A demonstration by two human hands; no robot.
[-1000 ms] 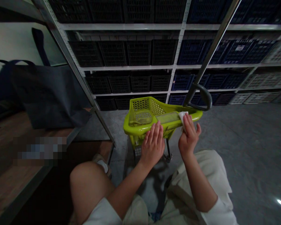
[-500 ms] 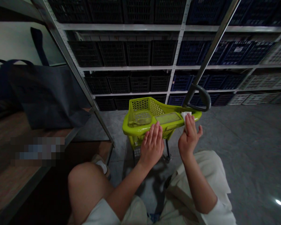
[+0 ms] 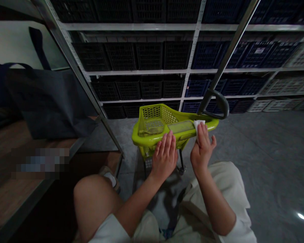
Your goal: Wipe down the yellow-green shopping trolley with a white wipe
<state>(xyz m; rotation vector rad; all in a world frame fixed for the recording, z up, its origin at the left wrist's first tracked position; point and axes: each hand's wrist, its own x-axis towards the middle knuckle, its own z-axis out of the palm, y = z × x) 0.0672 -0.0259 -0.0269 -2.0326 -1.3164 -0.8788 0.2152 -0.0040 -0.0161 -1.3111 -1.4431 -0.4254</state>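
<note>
A small lime-green shopping cart point(image 3: 148, 137) with perforated basket walls stands in front of my knees. My left hand point(image 3: 164, 155) lies on its near rim, palm down, fingers straight, holding nothing. On the right, my right hand point(image 3: 201, 148) presses a folded white wipe point(image 3: 199, 123) onto the rim beside a clear flat panel point(image 3: 182, 127). Part of the wipe is hidden under the fingers, and the thumb stands apart. Just beyond that hand, a dark grey loop handle point(image 3: 224, 105) joins a metal pole point(image 3: 234, 45) rising from the cart's right end.
Behind the cart stands a white-framed rack point(image 3: 139, 73) with rows of black crates point(image 3: 149, 55), blue crates point(image 3: 207, 55) and pale crates point(image 3: 283, 87). To the left, a dark bag point(image 3: 48, 104) sits on a wooden-topped table point(image 3: 5, 189) with a metal frame. Grey floor point(image 3: 276, 155) extends right.
My right hand has slid slightly left along the rim with the white wipe, towards the clear panel. My left hand and the cart stay in nearly the same place.
</note>
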